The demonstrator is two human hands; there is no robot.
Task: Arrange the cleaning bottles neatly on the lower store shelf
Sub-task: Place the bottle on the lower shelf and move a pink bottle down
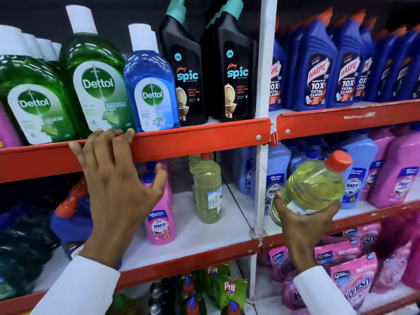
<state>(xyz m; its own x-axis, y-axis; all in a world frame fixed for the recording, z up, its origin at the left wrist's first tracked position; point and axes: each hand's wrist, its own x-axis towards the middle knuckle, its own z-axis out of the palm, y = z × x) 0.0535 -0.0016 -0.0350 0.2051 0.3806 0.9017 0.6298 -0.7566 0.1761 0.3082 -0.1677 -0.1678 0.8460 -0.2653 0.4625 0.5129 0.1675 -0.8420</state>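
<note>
From the head camera, the left hand (116,178) is spread open, fingertips hooked over the red shelf edge (200,138) below the Dettol bottles (100,87), holding nothing. The right hand (304,221) is clamped around a yellow bottle (312,189) with a red cap, tilted, in front of the white upright (261,155). A matching pale bottle (208,189) stands on the lower shelf (193,237) beside a pink Shakti bottle (160,219).

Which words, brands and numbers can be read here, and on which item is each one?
"Dettol": green bottles and blue bottle.
"Godrej spic", "79": black bottles.
"HARPIC", "10X TOTAL CLEAN": dark blue bottles.
"SHAKTI", "2X CLEANING": pink bottle.
"Pril": green packs.
"Vanish": pink pouches.
Yellow bottle in the right hand: label unreadable. Small print everywhere is too blurred.
</note>
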